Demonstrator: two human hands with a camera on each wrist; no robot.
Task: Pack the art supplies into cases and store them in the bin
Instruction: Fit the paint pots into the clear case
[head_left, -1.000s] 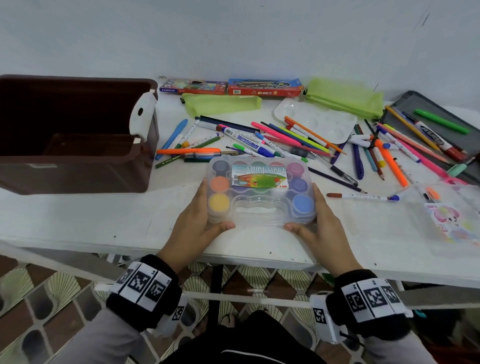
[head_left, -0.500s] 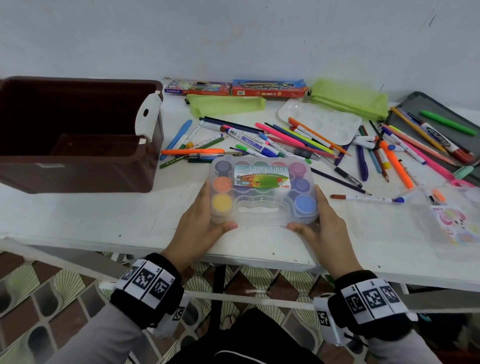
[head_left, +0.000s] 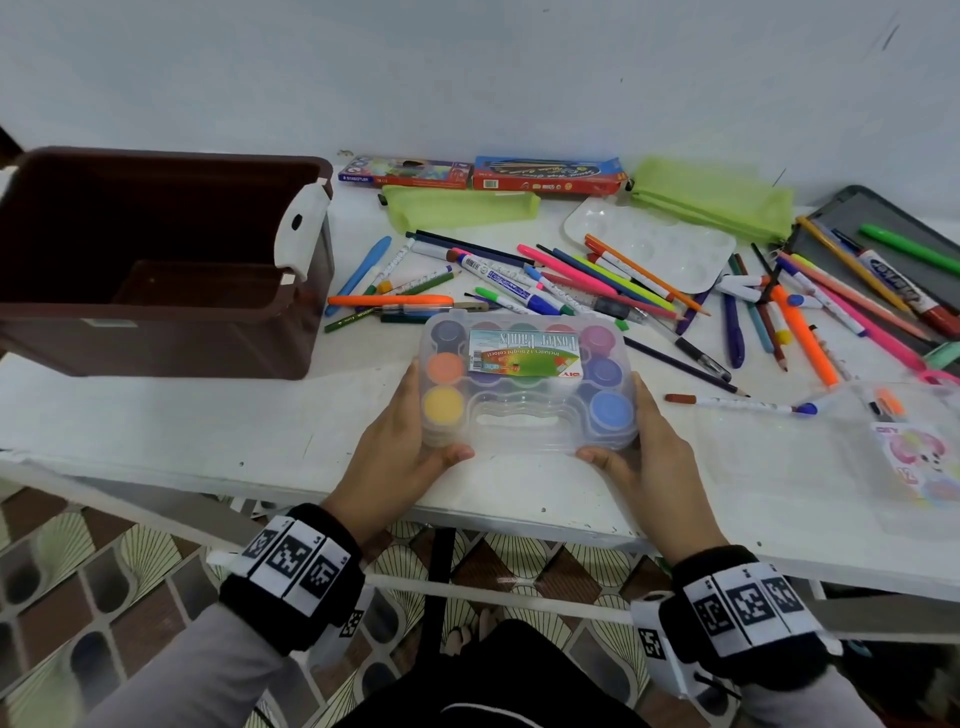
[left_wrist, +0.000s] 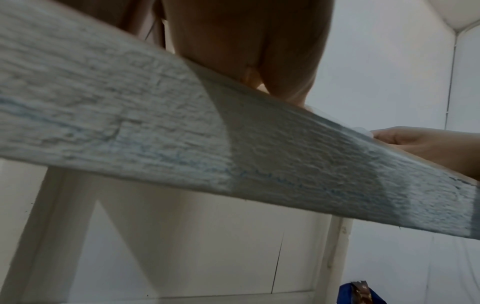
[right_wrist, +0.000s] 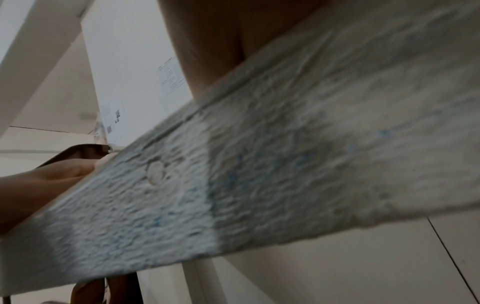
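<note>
The paint case (head_left: 527, 384) label reads "Poster Paints", upside down; a flat box (head_left: 405, 173) by the wall reads "STAEDTLER"

Paint case (head_left: 527, 382) clear glossy plastic; bin (head_left: 156, 260) brown plastic; table (head_left: 208, 431) rough painted wood.

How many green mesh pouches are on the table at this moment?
2. One green mesh pouch lies just in front of the two flat boxes by the wall; the other lies right of them, behind the white paint palette. None looks hidden.

Both wrist views blocked by the blurred surface (left_wrist: 233, 144) edge; the clear pouch (head_left: 883, 457) runs off frame right.
</note>
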